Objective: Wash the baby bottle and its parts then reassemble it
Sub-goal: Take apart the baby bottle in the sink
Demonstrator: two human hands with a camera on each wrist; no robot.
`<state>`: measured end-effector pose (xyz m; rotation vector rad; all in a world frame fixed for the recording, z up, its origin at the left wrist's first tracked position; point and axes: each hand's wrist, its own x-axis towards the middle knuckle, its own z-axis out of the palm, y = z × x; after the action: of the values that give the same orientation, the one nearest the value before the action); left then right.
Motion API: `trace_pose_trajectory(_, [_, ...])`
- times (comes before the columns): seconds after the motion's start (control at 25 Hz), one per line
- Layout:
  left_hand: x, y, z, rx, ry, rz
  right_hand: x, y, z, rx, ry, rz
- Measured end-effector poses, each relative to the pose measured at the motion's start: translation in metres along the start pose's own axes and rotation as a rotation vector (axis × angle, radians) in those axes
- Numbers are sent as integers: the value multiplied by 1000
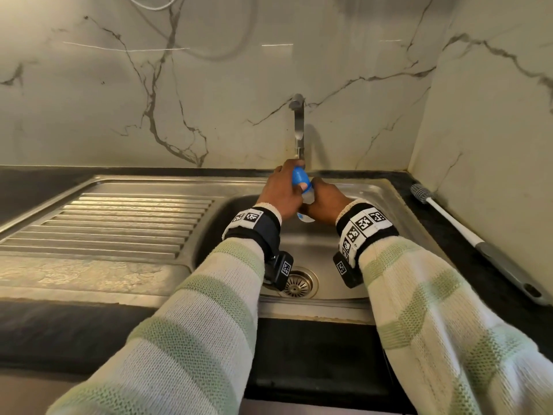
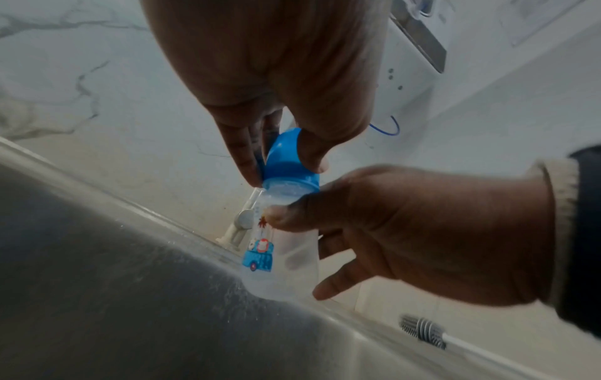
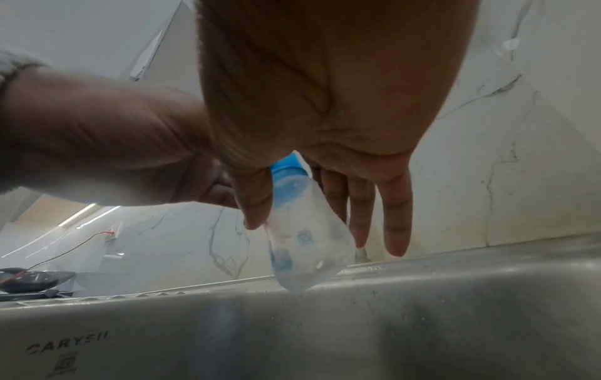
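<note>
A clear baby bottle (image 2: 283, 257) with a cartoon print hangs tilted over the steel sink (image 1: 314, 244), just under the tap (image 1: 299, 127). Its blue cap (image 2: 286, 159) sits on the neck. My left hand (image 1: 291, 183) pinches that cap between thumb and fingers (image 2: 242, 159). My right hand (image 1: 317, 193) holds the bottle body (image 3: 305, 244), thumb (image 3: 257, 205) on one side and fingers (image 3: 361, 218) behind it. In the head view only the cap (image 1: 299, 176) and a sliver of the bottle (image 1: 308, 198) show between my hands. No water stream is visible.
A long-handled bottle brush (image 1: 449, 220) lies on the black counter right of the sink, by the marble side wall. A ribbed drainboard (image 1: 119, 220) stretches to the left. The drain (image 1: 299, 284) sits at the basin's near side. Dark objects (image 3: 29, 280) lie far left.
</note>
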<state>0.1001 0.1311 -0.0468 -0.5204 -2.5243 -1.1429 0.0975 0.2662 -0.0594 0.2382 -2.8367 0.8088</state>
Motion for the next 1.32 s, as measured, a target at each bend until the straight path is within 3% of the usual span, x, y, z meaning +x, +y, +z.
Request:
trace_pose_trajectory(0.24, [-3,-6,-4,-176,83,-107,-17,-4,-7,87,4,-41])
trace_pose_trajectory(0.52, [3,1,2,-57,166,-105,-1,-16,-5,-204,47,-34])
trace_pose_trajectory(0.64, [7,-3,-8,-17,226,-94,0,1,1,-223,15,36])
trace_pose_trajectory(0.76, [9,-23,-18,-74,258,-199,-3,24,7,-115,-26,127])
trace_pose_trajectory(0.88, [10,-52,-17,108,93,-313,-5,30,8,-20,10,167])
trace_pose_trajectory(1.04, [11,-87,-5,398,-233,-410,-6,28,11,12,39,161])
trace_pose_trajectory(1.16, [14,-109,11,526,-356,-474,-3,29,14,19,30,157])
trace_pose_trajectory(1.32, [22,-137,38,600,-495,-454,2,29,18,15,-23,135])
